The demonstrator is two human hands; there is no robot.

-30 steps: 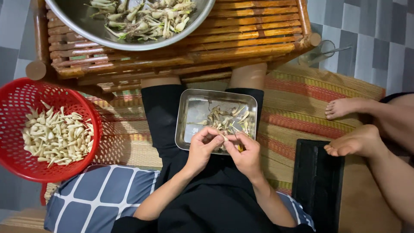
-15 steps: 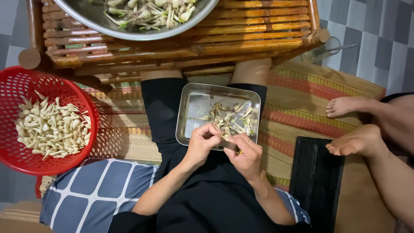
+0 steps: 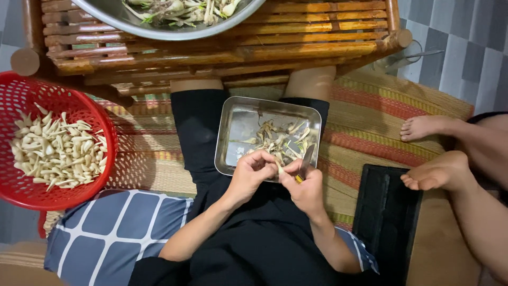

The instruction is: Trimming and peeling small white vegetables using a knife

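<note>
While both hands meet over near edge of steel tray on lap, small pale bulb sits pinched between fingertips. Left hand curled around bulb; right hand clenched on small knife, blade touching bulb.

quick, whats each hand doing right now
Left hand: closed, pinching a small pale bulb over the metal tray.
Right hand: closed on a small knife.

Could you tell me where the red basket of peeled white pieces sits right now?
In the head view, the red basket sits on the person's left, beside their left leg, just below the wooden rack's corner.
</note>
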